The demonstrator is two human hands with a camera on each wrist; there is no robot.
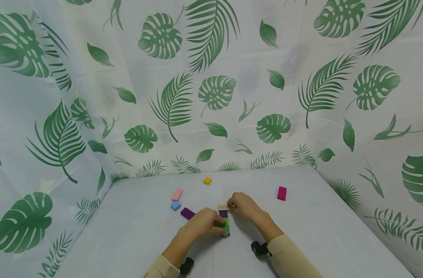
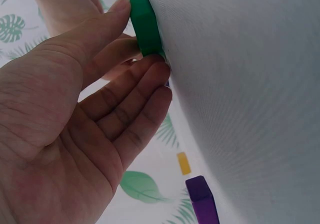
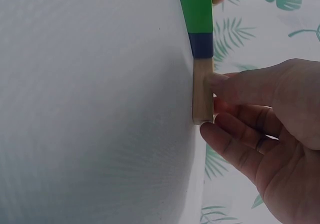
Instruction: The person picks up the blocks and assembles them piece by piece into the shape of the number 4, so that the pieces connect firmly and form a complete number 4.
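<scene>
A short row of blocks lies on the white table between the hands. At its near end is a dark green block (image 2: 146, 26), which my left hand (image 1: 205, 224) pinches between thumb and index finger. Beyond it come a light green block (image 3: 197, 14) and a dark blue block (image 3: 202, 44), touching end to end. The far end is a plain wooden block (image 3: 201, 91), set crosswise toward the right in the head view. My right hand (image 1: 246, 206) holds this wooden block, its thumb against one face and a fingertip at the end.
Left of the row lie a purple block (image 1: 187, 213), a light blue block (image 1: 175, 205) and a pink block (image 1: 177, 194). A yellow block (image 1: 207, 180) sits farther back, a magenta block (image 1: 282, 193) to the right. Leaf-patterned cloth (image 1: 246, 154) walls the table (image 1: 135, 239).
</scene>
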